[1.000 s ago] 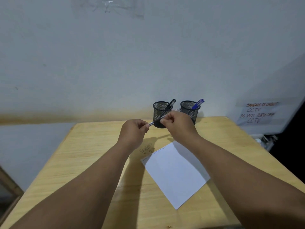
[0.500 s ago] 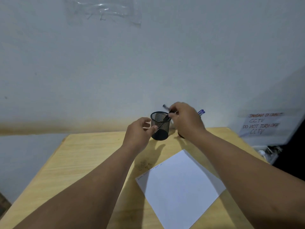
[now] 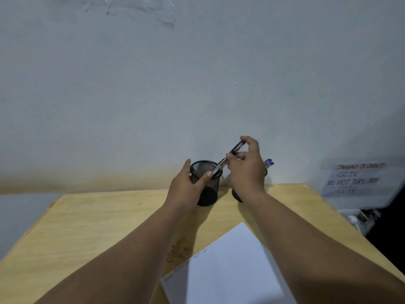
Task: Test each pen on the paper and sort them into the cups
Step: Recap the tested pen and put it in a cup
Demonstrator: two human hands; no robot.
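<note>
Head view: wooden table [image 3: 92, 227] set against a pale wall [image 3: 197, 84]. Two black mesh cups stand at the far edge of the table, side by side. The left cup [image 3: 207, 191] is upright, and the left hand [image 3: 186, 189] is wrapped round its near side, thumb across the front just below the rim and fingers behind. The right hand [image 3: 246, 170] is raised above and between the cups, pinching a black pen [image 3: 228, 160] between thumb and fingertips. The pen is tilted, upper end at the fingertips, lower end dipping inside the rim of the left cup. Whether the tip touches the cup floor cannot be told. The right cup [image 3: 237, 195] is mostly hidden behind the right hand and wrist; only its base and a sliver of rim show. Two blue pens [image 3: 269, 163] stick out of it to the right of the hand. A white paper [image 3: 230, 270] lies on the near part of the table, turned at an angle, with faint marks along its upper-left edge. Scribbles [image 3: 177, 251] mark the wood just beside that edge. A handwritten CCTV notice [image 3: 357, 178] hangs at far right
</note>
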